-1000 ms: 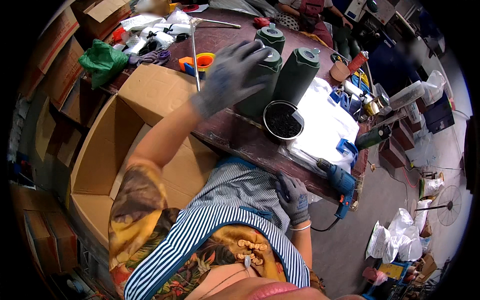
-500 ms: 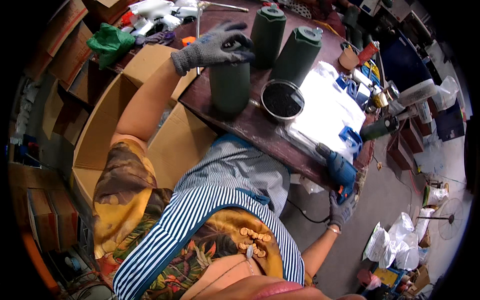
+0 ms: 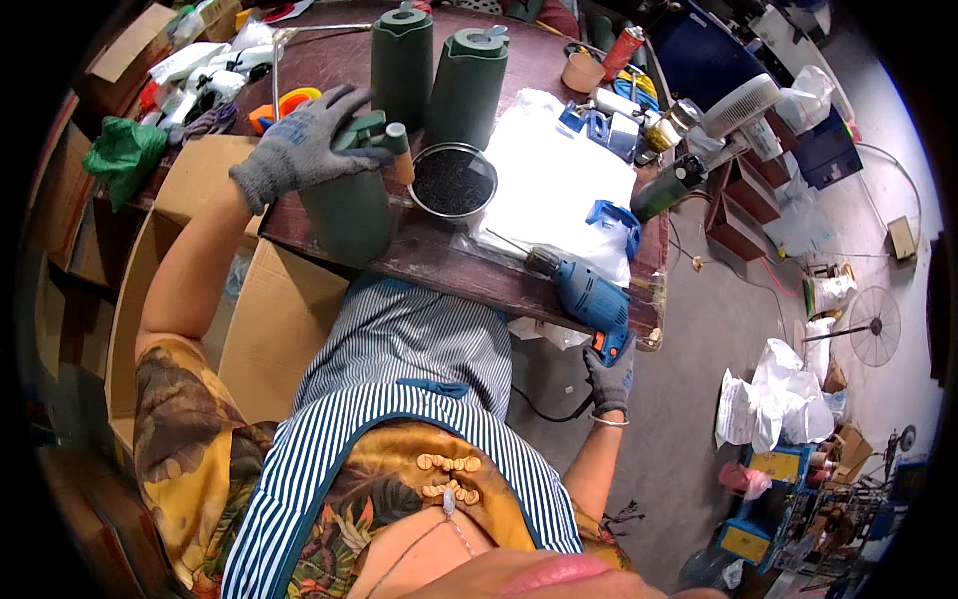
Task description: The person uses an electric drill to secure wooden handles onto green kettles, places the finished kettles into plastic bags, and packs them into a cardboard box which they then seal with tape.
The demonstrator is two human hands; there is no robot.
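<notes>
Near the table's front edge, my gloved left hand (image 3: 307,150) is closed over the top of a dark green jug (image 3: 347,218), which leans a little. Beside its fingers a green knob-like top part (image 3: 365,125) shows, and a small tan piece with a grey-green tip (image 3: 401,155); how they join the jug is unclear. My gloved right hand (image 3: 611,379) grips a blue corded power drill (image 3: 589,295) by its handle, beyond the table's right front corner. The drill's long bit points left, towards a round dish of black screws or similar small pieces (image 3: 453,182).
Two more green jugs (image 3: 401,70) (image 3: 467,90) stand behind the dish. White sheeting (image 3: 544,170) covers the table's middle, with blue plastic parts (image 3: 614,225) on it. An open cardboard box (image 3: 274,319) sits left of my lap. The drill's cord (image 3: 544,411) hangs below.
The view has shifted right. The jug under my left hand now leans, and its top part shows. My right hand has raised the drill, and its bit now points left over the table.
</notes>
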